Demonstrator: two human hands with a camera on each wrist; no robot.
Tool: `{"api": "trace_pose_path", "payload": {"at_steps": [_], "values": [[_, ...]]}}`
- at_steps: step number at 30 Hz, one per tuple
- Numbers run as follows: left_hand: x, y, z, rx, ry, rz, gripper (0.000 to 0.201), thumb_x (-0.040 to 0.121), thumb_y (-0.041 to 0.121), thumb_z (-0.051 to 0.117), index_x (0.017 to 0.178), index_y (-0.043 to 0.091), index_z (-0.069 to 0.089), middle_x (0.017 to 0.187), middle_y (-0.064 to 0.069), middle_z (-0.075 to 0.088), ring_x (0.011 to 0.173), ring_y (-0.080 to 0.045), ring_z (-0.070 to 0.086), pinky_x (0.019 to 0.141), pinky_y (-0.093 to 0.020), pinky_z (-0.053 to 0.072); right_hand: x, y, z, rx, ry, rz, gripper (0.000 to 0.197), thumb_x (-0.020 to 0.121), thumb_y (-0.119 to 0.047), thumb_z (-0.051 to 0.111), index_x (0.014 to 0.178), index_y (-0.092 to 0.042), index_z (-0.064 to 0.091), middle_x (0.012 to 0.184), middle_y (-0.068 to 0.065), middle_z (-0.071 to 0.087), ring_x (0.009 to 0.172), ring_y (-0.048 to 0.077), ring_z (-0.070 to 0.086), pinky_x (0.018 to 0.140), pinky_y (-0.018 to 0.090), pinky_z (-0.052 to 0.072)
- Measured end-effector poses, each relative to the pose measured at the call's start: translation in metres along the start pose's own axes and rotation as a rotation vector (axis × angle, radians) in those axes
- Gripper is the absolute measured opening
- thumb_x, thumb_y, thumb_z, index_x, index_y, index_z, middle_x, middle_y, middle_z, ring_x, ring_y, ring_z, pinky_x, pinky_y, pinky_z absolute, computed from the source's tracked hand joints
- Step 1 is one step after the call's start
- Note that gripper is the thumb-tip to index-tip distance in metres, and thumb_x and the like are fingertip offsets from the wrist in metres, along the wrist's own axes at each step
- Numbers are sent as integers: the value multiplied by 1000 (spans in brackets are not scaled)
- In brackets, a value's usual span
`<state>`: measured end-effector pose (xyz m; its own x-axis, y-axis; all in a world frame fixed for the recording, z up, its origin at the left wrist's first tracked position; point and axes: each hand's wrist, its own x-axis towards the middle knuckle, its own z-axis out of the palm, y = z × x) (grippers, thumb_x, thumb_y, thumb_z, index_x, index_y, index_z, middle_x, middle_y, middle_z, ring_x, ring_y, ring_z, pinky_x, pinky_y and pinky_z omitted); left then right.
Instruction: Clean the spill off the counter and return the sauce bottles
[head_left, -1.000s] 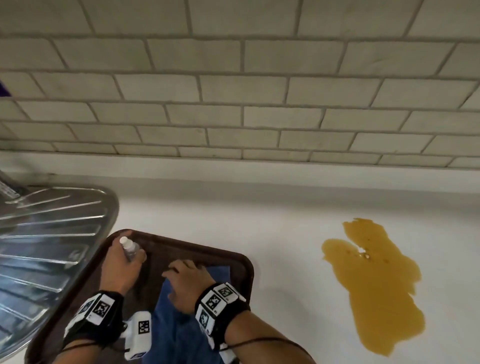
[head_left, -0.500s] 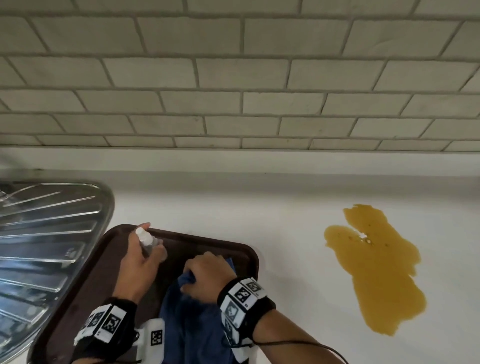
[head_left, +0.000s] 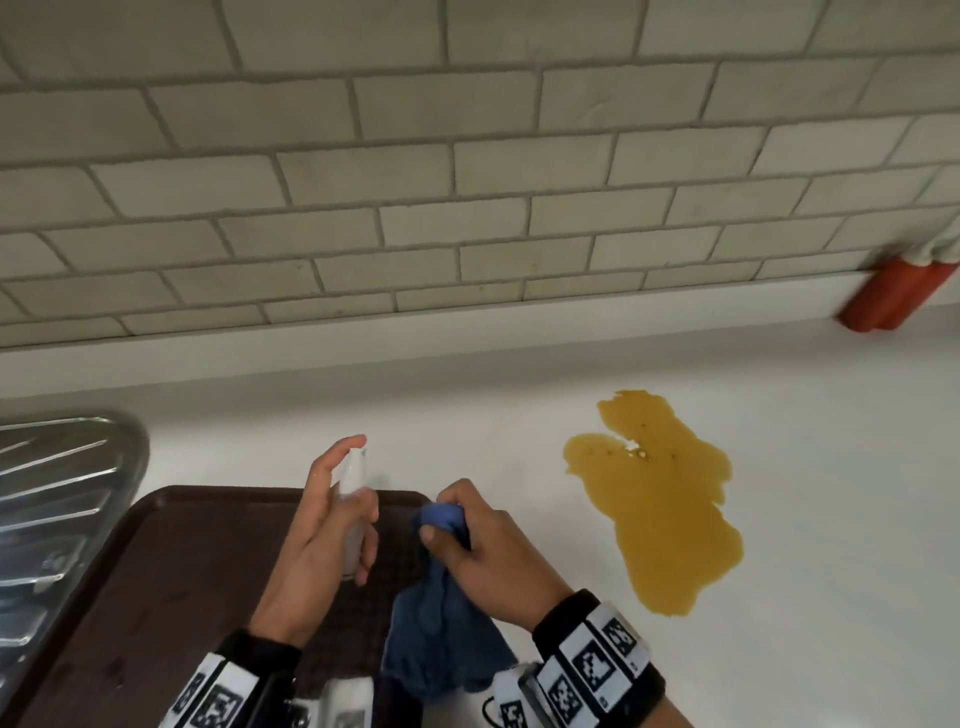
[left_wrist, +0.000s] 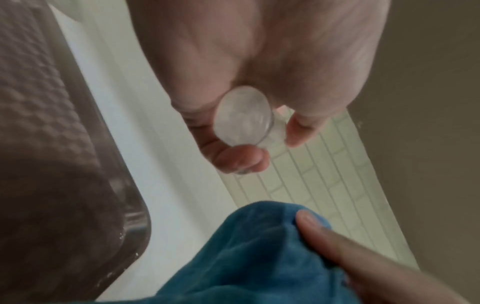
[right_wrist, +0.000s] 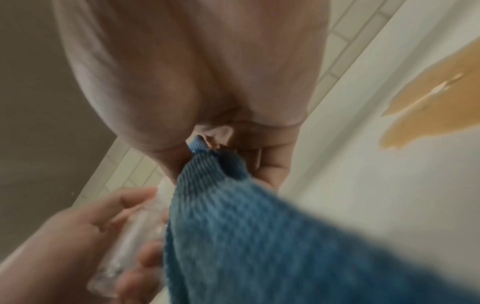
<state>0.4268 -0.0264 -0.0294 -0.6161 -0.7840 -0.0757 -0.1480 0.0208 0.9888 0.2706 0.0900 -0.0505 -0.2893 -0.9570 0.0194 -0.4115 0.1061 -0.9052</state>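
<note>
My left hand grips a small clear spray bottle upright above the far edge of the brown tray, forefinger over its white top. The left wrist view shows the bottle's round base inside my curled fingers. My right hand pinches a bunched blue cloth that hangs down over the tray's right end; its knit weave fills the right wrist view. An orange-yellow sauce spill spreads on the white counter to the right. A red sauce bottle lies at the far right by the wall.
A steel sink drainboard borders the tray on the left. A tiled wall runs along the back of the counter. Bare white counter lies between the tray and the spill.
Both hands have risen off the tray: the left lifted the spray bottle, the right gathered the flat blue cloth and lifted it. My view swung right, bringing the red bottle in.
</note>
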Motion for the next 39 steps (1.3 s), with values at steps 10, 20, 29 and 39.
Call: {"api": "trace_pose_path", "payload": {"at_steps": [10, 20, 29, 39], "values": [[9, 12, 121, 643, 131, 266, 41, 95, 30, 60, 132, 43, 48, 95, 6, 62, 73, -10, 60, 69, -33, 49, -100, 41, -123, 104, 220, 118, 14, 99, -37, 51, 102, -24, 47, 71, -11, 49, 65, 3, 47, 60, 17, 37], [18, 16, 200, 846, 246, 229, 32, 93, 29, 63, 123, 32, 53, 85, 3, 62, 71, -29, 59, 65, -34, 44, -189, 96, -240, 199, 430, 284, 5, 98, -24, 54, 98, -19, 53, 82, -10, 65, 76, 2, 63, 66, 14, 46], [18, 17, 235, 901, 243, 205, 33, 94, 30, 62, 126, 34, 54, 94, -4, 71, 73, -29, 62, 67, -37, 50, -201, 114, -279, 186, 395, 276, 6, 98, -26, 52, 100, -20, 52, 84, -12, 67, 80, 9, 66, 69, 18, 50], [46, 18, 246, 841, 271, 227, 34, 95, 33, 61, 128, 36, 53, 101, -4, 72, 72, -30, 62, 66, -36, 48, -162, 104, -283, 210, 321, 218, 7, 98, -28, 52, 99, -22, 52, 82, -12, 66, 79, 8, 66, 71, 22, 49]]}}
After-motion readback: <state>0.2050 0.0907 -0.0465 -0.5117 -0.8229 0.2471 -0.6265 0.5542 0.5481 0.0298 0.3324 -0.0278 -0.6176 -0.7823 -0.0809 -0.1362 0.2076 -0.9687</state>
